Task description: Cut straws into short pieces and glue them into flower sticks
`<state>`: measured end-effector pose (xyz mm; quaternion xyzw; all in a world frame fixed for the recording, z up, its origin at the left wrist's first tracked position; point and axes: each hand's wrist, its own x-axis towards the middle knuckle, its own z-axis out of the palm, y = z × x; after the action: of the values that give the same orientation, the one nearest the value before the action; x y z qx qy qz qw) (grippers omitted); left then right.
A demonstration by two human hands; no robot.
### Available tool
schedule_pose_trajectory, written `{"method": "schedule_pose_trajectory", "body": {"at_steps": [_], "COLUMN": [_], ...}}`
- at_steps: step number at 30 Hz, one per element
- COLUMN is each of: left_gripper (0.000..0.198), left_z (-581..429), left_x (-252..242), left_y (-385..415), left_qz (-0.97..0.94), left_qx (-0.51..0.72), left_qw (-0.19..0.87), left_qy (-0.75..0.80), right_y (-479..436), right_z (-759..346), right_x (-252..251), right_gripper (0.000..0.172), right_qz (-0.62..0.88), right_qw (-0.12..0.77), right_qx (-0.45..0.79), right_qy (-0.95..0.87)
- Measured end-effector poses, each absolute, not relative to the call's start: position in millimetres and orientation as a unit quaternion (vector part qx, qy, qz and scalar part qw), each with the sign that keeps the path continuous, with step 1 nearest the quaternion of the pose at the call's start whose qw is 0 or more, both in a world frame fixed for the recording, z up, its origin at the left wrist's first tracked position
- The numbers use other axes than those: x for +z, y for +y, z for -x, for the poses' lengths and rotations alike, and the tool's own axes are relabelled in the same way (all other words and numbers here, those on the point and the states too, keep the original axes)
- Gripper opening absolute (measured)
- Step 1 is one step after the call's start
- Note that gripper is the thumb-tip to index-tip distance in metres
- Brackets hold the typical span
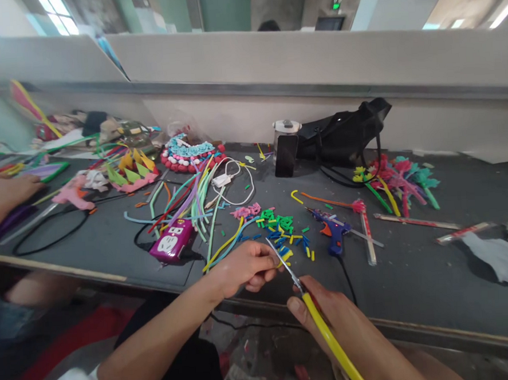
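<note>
My right hand (pixel 325 309) is wrapped round a pair of scissors (pixel 294 276) with a long yellow handle. The metal blades point up and left, toward the fingertips of my left hand (pixel 252 264). Those fingers are pinched together, with a yellow fuzzy strip (pixel 285 258) at their tips beside the blades; part of it is hidden. Just beyond lie short cut pieces: a green pile (pixel 277 220), blue and yellow bits (pixel 300 240), and a pink heap (pixel 245 211).
A purple glue gun (pixel 336 233) lies right of the pieces. Long coloured stems (pixel 198 190) spread around a purple power strip (pixel 173 241). A phone (pixel 285 155) leans against a jar near a black bag (pixel 345 135). Another person's hand (pixel 15 190) works at the left.
</note>
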<state>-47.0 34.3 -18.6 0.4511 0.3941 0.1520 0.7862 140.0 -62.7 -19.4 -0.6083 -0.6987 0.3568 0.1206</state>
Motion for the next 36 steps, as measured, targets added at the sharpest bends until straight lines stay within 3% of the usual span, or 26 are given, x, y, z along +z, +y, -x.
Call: {"method": "schedule_pose_trajectory", "body": {"at_steps": [9, 15, 23, 30, 36], "left_gripper": [0.019, 0.017, 0.033, 0.024, 0.023], "left_z": [46.3, 47.4, 52.7, 58.7, 61.0], "left_x": [-26.5, -31.6, -39.3, -55.0, -50.8], "left_y": [42.3, 50.9, 60.4, 67.7, 71.9], "left_qz": [-0.435, -0.435, -0.463, -0.643, -0.785], "left_qx": [0.15, 0.121, 0.116, 0.194, 0.246], "left_qw": [0.783, 0.787, 0.773, 0.562, 0.348], "left_qy": [0.419, 0.42, 0.418, 0.483, 0.45], "right_y": [-50.2, -43.8, -29.7, -33.1, -28.9], "right_z": [-139.2, -141.5, -143.4, -161.5, -176.6], "right_x": [-25.8, -29.3, -44.4, -41.4, -42.4], "right_gripper": [0.035, 0.04, 0.043, 0.054, 0.05], "right_qz": [0.608, 0.596, 0.598, 0.593, 0.542], "right_qw": [0.148, 0.14, 0.166, 0.278, 0.425], "right_qx": [0.373, 0.404, 0.389, 0.581, 0.609], "right_qy": [-0.685, -0.679, -0.68, -0.483, -0.393]}}
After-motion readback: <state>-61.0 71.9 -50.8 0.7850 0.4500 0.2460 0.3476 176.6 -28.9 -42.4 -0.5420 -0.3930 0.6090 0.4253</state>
